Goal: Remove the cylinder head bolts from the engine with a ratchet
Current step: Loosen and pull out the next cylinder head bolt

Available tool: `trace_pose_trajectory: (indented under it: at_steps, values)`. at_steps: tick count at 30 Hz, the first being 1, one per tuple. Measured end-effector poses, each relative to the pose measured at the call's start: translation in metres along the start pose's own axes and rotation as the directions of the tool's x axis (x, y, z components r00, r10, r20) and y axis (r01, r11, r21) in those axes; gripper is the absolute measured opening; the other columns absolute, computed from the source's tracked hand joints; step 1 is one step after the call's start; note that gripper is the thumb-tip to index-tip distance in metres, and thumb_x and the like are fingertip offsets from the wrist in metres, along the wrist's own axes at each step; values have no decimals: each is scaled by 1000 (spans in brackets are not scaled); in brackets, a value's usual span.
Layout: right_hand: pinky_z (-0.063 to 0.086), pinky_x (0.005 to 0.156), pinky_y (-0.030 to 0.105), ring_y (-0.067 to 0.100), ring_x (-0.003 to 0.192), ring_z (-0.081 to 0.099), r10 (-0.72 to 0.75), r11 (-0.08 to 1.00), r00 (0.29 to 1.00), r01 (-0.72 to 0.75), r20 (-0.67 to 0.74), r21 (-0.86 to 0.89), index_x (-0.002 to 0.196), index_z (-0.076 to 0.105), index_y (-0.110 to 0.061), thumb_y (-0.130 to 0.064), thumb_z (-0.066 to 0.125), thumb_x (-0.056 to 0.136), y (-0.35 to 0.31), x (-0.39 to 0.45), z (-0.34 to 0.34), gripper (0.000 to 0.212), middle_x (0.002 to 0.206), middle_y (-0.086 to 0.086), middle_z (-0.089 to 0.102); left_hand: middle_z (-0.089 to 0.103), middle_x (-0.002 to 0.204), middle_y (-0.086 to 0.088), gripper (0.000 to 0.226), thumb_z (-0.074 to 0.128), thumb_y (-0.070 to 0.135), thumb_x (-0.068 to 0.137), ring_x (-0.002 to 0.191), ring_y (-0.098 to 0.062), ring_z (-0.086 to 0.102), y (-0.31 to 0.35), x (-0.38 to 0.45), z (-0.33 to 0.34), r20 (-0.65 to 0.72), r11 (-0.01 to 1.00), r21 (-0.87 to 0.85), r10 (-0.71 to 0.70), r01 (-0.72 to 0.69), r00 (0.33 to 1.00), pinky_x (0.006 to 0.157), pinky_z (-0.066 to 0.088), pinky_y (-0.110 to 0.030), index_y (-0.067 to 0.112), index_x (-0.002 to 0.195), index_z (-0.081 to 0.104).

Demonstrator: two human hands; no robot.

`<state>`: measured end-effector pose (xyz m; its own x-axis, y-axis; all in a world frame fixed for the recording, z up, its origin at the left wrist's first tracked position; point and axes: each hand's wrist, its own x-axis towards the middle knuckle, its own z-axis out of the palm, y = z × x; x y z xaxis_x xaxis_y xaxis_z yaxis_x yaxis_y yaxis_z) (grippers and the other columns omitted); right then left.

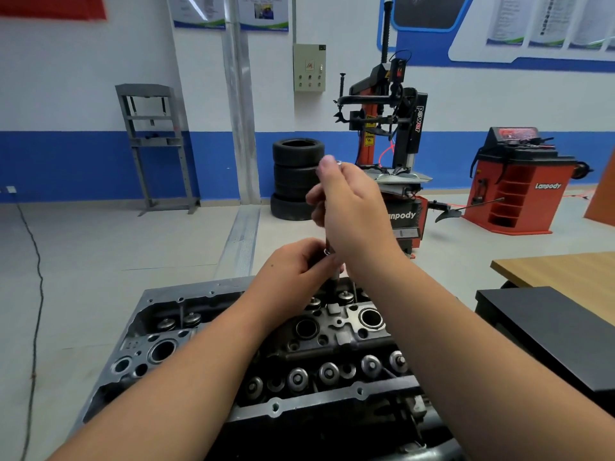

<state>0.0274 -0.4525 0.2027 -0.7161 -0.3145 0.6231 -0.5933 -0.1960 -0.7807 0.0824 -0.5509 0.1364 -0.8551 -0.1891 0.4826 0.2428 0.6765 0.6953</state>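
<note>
The right grip [349, 211] is wrapping closed around the upright ratchet [327, 242], thumb sitting at its top end. Just below it, the left grip [296, 267] is pinching the tool's lower shaft, where a silver collar is showing between the fingers. Directly beneath both grips, the shaft is running down into the cylinder head [266, 344], at its far edge; the bolt itself is hidden. Beyond the grips, a tyre stack [296, 178] and a tyre changer [396, 134] are standing on the floor.
</note>
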Motion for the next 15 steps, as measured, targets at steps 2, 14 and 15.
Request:
trace_pose_trajectory:
  at_steps: [2, 14, 15]
  values:
    - [37, 53, 29, 9, 52, 41, 50, 994, 998, -47, -36, 95, 77, 50, -14, -57, 42, 92, -5, 2, 6, 46, 56, -10, 45, 64, 67, 25, 25, 61, 33, 101, 59, 4, 55, 1, -1, 0, 0, 1000, 27, 1, -1, 1000, 59, 41, -9, 36, 76, 60]
    - [14, 46, 24, 12, 42, 17, 193, 801, 863, -413, 467, 433, 64, 47, -19, -48, 49, 88, -8, 17, -11, 38, 48, -6, 26, 72, 90, -6, 13, 73, 34, 95, 87, -27, 67, 7, -3, 1, 6, 993, -109, -43, 44, 999, 78, 54, -42, 25, 99, 65]
    - [14, 46, 24, 11, 42, 19, 175, 811, 889, -374, 423, 451, 69, 47, -19, -51, 51, 89, -6, 14, -10, 38, 49, -6, 27, 73, 92, -4, 10, 69, 36, 98, 88, -25, 67, 7, -3, 0, 44, 996, -84, -32, 35, 999, 78, 54, -41, 27, 100, 64]
